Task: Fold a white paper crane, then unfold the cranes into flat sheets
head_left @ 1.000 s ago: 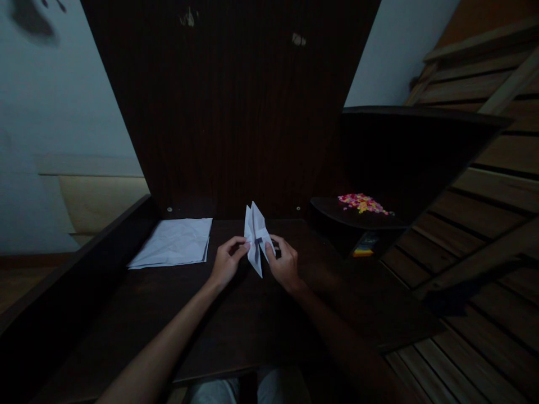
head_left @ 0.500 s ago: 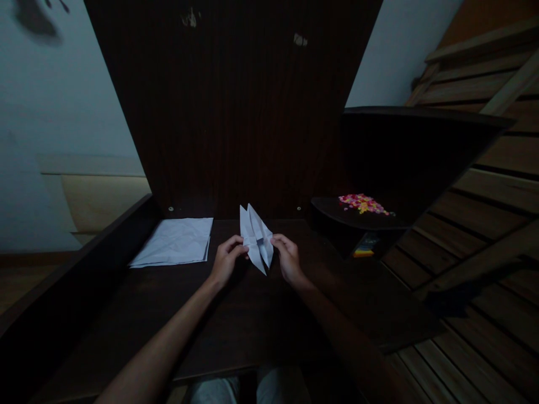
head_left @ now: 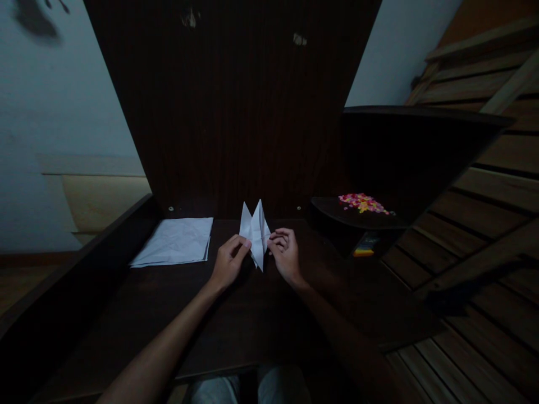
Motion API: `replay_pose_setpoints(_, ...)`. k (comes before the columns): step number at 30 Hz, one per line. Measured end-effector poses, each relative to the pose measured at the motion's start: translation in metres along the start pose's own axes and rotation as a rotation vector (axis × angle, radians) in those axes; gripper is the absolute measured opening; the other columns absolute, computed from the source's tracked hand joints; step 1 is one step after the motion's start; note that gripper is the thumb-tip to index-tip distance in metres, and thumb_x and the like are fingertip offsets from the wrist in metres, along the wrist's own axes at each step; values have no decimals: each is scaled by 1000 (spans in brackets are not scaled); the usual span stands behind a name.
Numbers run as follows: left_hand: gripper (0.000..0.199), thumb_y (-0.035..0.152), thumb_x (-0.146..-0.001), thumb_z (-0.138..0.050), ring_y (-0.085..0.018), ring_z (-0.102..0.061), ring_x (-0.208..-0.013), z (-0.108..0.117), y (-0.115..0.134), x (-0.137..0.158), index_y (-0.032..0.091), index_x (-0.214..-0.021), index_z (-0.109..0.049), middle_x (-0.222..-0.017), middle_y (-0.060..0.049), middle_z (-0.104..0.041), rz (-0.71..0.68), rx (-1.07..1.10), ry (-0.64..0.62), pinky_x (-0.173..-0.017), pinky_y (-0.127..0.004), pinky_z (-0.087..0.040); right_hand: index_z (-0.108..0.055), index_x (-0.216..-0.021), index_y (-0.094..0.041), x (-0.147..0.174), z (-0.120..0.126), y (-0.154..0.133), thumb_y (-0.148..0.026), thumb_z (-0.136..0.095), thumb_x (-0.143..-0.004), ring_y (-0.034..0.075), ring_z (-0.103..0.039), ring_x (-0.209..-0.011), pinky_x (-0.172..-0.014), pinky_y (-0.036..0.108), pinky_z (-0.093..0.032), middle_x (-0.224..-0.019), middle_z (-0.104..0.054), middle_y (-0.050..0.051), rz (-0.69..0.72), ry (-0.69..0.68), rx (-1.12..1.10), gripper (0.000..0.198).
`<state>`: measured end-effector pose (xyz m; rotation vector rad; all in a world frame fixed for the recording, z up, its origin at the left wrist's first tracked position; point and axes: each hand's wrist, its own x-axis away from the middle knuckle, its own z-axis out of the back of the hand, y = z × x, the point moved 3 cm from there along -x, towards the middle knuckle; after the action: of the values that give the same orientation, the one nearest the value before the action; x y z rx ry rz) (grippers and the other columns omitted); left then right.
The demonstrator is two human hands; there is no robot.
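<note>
A folded white paper (head_left: 257,233) with pointed tips at top and bottom is held upright above the dark desk, in the middle of the view. My left hand (head_left: 229,258) pinches its left side, the thumb pressed on the front face. At the right edge, my right hand (head_left: 285,255) grips the paper between thumb and fingers, with the other fingers curled. The fingertips behind the paper are partly hidden.
To the left lies a stack of creased white paper sheets (head_left: 177,241) on the desk (head_left: 236,325). A low corner shelf (head_left: 328,210) on the right bears a heap of small pink, red and yellow pieces (head_left: 362,203). Wooden slats (head_left: 497,191) stand at far right.
The folded paper has turned: the open gap in its middle no longer faces me, and a flat pointed flap now does. My right hand's fingers have curled and shifted at its edge.
</note>
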<state>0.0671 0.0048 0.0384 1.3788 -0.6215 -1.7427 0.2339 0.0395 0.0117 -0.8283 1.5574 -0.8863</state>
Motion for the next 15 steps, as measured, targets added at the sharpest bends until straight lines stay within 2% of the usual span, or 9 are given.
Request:
replay_pose_setpoints(3, 22, 29, -94, -46, -17, -54, -80, -3, 6, 4, 18, -80, -57, -82, -3, -58, -171, -182, -28, -78, -30, -42, -61, -89, -20, 4, 0, -7, -24, -59, -81, 13, -58, -73, -55, 21, -46, -92, -59, 4, 162, -27, 248, 10)
replay_pose_setpoints(7, 18, 23, -95, -43, -18, -54, -81, -8, 8, 9, 18, -85, -57, -83, -5, -60, -367, -384, -48, -79, -33, -44, -64, -90, -19, 5, 1, -11, -24, -61, -80, 14, -59, -76, -53, 21, -46, -98, -59, 6, 231, -34, 363, 11)
replay_pose_setpoints(15, 16, 17, -94, -43, -19, -54, -80, -7, 7, 9, 17, -87, -57, -83, -7, -61, -510, -573, -65, -75, -34, -45, -63, -88, -18, 3, 3, -14, -24, -63, -77, 15, -59, -75, -49, 21, -46, -97, -59, 7, 269, -17, 439, 13)
